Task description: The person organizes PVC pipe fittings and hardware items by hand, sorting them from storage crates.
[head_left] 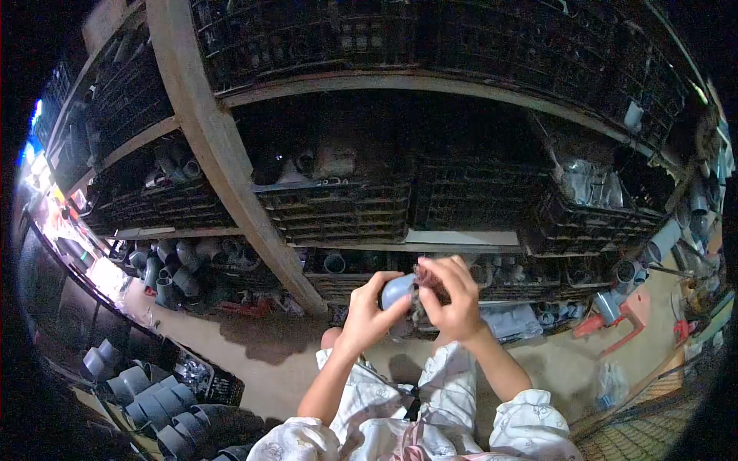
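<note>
In front of my lap, a rounded blue-grey plastic pipe fitting [397, 291] is gripped by my left hand [366, 313], thumb across its near side. My right hand [457, 306] is closed around a dark reddish-brown, rough-looking crumpled piece [426, 281], which looks like a rag. That piece lies against the right end of the fitting. The fingers hide part of both things, and the fitting's exact shape cannot be made out.
Shelves with black plastic crates [338, 211] rise ahead, a wooden post [223, 146] between them. Grey pipe fittings [165, 403] are piled at lower left. A red-orange plastic stool [632, 316] stands at right, near a clear bag [611, 382] on the floor.
</note>
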{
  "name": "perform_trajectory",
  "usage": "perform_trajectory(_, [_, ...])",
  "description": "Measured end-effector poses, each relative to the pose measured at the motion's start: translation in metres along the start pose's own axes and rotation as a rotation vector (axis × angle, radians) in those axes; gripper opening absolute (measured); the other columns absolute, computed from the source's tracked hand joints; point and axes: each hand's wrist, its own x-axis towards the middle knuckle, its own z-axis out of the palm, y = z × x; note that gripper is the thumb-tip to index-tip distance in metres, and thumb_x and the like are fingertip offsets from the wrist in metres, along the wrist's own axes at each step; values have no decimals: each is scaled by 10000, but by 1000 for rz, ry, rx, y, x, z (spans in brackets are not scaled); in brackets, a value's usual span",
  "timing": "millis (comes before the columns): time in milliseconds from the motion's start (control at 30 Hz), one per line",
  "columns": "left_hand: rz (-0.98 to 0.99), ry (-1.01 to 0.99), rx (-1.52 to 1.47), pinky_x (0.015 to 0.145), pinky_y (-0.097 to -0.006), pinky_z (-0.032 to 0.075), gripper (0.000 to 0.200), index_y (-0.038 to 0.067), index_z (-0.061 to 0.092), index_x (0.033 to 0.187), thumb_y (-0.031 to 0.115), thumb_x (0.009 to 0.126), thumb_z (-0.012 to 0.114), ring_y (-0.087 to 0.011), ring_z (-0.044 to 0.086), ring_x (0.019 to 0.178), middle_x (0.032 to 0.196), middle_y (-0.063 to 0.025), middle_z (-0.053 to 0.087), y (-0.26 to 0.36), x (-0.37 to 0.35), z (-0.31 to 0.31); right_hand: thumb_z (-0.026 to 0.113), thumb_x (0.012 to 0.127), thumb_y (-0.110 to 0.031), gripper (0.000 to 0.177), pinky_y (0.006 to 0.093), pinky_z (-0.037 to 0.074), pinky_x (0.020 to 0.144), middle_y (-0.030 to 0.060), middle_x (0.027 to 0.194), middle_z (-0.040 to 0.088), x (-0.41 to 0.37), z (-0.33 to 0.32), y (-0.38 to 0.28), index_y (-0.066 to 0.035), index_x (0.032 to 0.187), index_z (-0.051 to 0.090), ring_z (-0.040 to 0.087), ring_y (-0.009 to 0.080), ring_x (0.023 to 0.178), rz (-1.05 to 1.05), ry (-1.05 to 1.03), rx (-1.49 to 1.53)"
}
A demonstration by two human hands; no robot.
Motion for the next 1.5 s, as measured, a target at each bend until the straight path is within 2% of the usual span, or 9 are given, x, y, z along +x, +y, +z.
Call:
perform_trajectory(100, [82, -107, 102, 719, -321, 451, 533, 23, 446, 1135, 203, 681, 660, -248, 578, 800, 870, -177, 579, 8, 1, -8, 546, 672, -21, 283, 339, 434, 721, 144, 864, 564, 11, -9, 3, 2, 954, 544, 541, 288, 787, 265, -159, 164])
perform_trajectory(133, [113, -121, 130, 723, -332, 451, 585, 35, 420, 1177, 206, 674, 665, -270, 575, 812, 881, -187, 572, 11, 2, -10, 556, 680, 10, 287, 258, 431, 736, 95, 860, 570, 11, -10, 7, 9, 965, 530, 551, 161, 847, 322, -239, 198])
perform_trajectory(233, [277, -175, 313, 719, -349, 451, 699, 82, 342, 1260, 212, 658, 673, -300, 557, 811, 904, -180, 559, 20, 2, -19, 546, 705, 41, 280, 239, 427, 739, 75, 880, 563, 10, -7, 18, 4, 975, 482, 536, 119, 842, 566, -286, 546])
perform_trajectory(367, [197, -415, 425, 695, -337, 447, 701, 100, 397, 1236, 191, 614, 707, -290, 554, 799, 912, -163, 561, 26, 1, -21, 571, 725, 23, 207, 224, 418, 707, 38, 827, 560, 6, -3, 28, -11, 898, 461, 521, 89, 806, 531, -278, 650])
perform_trajectory(533, [234, -314, 443, 643, -348, 428, 699, 171, 379, 1249, 218, 619, 679, -270, 503, 686, 758, -112, 518, 17, -3, -20, 574, 728, 31, 165, 210, 431, 699, 22, 817, 555, 7, -5, 31, -13, 868, 498, 534, 87, 770, 636, -33, 878])
perform_trajectory(767, [249, -134, 362, 772, -354, 411, 840, 80, 340, 1244, 57, 501, 733, -276, 489, 841, 931, -134, 538, 11, -4, -17, 568, 725, 27, 191, 253, 433, 762, 85, 928, 593, 14, -20, 18, 15, 915, 565, 553, 145, 852, 375, 358, 473])
perform_trajectory(900, [216, -109, 301, 791, -356, 410, 804, 55, 364, 1202, 47, 488, 736, -285, 493, 870, 970, -144, 528, 13, -1, -12, 607, 705, -62, 203, 317, 441, 727, 107, 889, 575, 18, -16, 1, 3, 897, 591, 564, 236, 817, 67, -113, 80])
perform_trajectory(1267, [276, 17, 405, 790, -359, 381, 751, 39, 376, 1154, 22, 472, 692, -297, 468, 870, 958, -102, 547, 6, -4, -11, 611, 631, -120, 231, 344, 382, 716, 30, 883, 522, -26, 3, -5, -83, 859, 600, 471, 212, 871, -458, -286, -301])
perform_trajectory(1500, [297, -74, 459, 785, -360, 391, 742, 20, 381, 1132, 6, 462, 699, -291, 463, 902, 1007, -91, 556, 8, -6, -4, 596, 670, -76, 137, 344, 401, 680, 82, 842, 522, -14, -5, 12, -35, 799, 573, 483, 256, 764, 64, -174, -51])
